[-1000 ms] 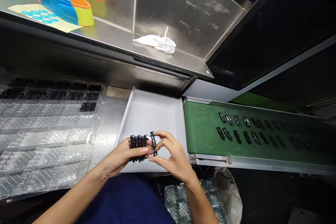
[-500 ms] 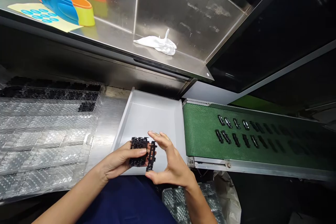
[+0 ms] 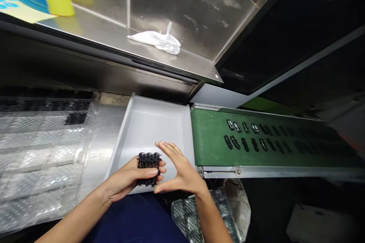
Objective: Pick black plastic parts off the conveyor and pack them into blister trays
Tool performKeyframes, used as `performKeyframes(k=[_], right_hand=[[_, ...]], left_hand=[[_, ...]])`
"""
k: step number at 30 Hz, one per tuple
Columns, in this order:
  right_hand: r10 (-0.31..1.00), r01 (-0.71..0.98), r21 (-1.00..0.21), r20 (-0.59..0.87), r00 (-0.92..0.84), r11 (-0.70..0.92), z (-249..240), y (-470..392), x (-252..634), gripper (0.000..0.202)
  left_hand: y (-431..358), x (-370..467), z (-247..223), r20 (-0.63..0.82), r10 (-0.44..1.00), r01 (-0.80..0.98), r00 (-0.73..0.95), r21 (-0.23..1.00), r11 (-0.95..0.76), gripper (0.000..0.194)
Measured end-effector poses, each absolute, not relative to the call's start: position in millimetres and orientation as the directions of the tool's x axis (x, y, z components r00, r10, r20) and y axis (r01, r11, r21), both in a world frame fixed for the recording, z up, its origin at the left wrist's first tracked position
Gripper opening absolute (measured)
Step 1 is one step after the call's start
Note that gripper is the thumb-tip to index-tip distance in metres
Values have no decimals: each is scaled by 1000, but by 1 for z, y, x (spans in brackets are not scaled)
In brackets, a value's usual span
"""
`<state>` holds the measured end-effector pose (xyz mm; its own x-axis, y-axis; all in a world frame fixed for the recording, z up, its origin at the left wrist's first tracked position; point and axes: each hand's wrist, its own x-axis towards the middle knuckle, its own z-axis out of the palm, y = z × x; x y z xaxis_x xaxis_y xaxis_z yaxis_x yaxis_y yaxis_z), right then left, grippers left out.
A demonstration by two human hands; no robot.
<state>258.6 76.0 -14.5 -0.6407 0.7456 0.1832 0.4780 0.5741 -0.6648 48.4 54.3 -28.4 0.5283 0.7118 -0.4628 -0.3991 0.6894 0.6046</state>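
Observation:
A stack of black slotted plastic parts (image 3: pixel 146 165) is gripped in my left hand (image 3: pixel 127 178), the thumb lying across its front and the fingertips showing on its right side. My right hand (image 3: pixel 181 171) is just to the right of the stack, thumb and fingers spread apart with nothing between them. Both hands are over the near part of a white tray (image 3: pixel 156 121). More black parts (image 3: pixel 245 144) lie in two rows on a green conveyor belt (image 3: pixel 211 148) to the right.
Clear compartment trays (image 3: pixel 42 159) cover the left side, their far rows filled with black parts (image 3: pixel 75 118). A metal shelf (image 3: pixel 108 43) above holds a crumpled white item (image 3: pixel 159 40) and a blue, orange and yellow holder (image 3: pixel 59 2). Clear trays (image 3: pixel 194 212) are stacked below the belt.
The separate black part between my hands now sits against the stack in my left hand. My right hand has let go of it. The whole view has shifted slightly.

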Motion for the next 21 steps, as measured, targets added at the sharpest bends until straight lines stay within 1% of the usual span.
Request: performKeyframes(k=[1,2,3,4,5,6,9,12,15,17,18,19,21], right_hand=[[835,568,-655,187,-517,498,-18,82,275,84],[917,666,-634,217,-335,393,-22,88,296,66],[956,750,-607,270,-119,264,-25,94,320,49],[940,803,-580,331,80,136,-28,100,345,38],[904,827,-561,374,208,42,-31,104,371,33],[870,838,-545,401,286,-24,-32,107,394,29],[847,852,-515,405,344,-100,-33,110,442,22],[882,861,-504,369,294,-76,-27,106,444,20],[950,852,-521,291,117,55,-12,93,405,21],[973,802,-560,199,-116,210,2,79,365,19],[956,756,-586,150,-253,292,9,71,343,17],[914,698,-612,109,-391,371,15,64,323,16],[828,612,-633,84,-555,474,23,51,288,21]], left_hand=[[55,49,-29,-472,718,-380,511,625,681,38],[56,50,-29,-485,724,-365,490,640,676,38],[57,50,-30,-500,726,-353,472,648,675,38],[59,51,-32,-513,724,-345,461,648,679,39],[60,51,-33,-524,717,-336,459,645,686,39],[61,52,-34,-531,710,-329,463,641,694,39],[64,55,-35,-529,697,-308,484,642,702,40],[65,59,-34,-503,723,-323,474,664,674,40],[67,59,-32,-475,758,-334,447,698,634,36],[67,58,-33,-455,753,-314,475,712,628,34],[67,57,-34,-444,738,-301,507,712,635,33],[67,56,-35,-431,722,-290,542,710,642,31],[64,54,-36,-419,690,-284,590,693,663,30]])
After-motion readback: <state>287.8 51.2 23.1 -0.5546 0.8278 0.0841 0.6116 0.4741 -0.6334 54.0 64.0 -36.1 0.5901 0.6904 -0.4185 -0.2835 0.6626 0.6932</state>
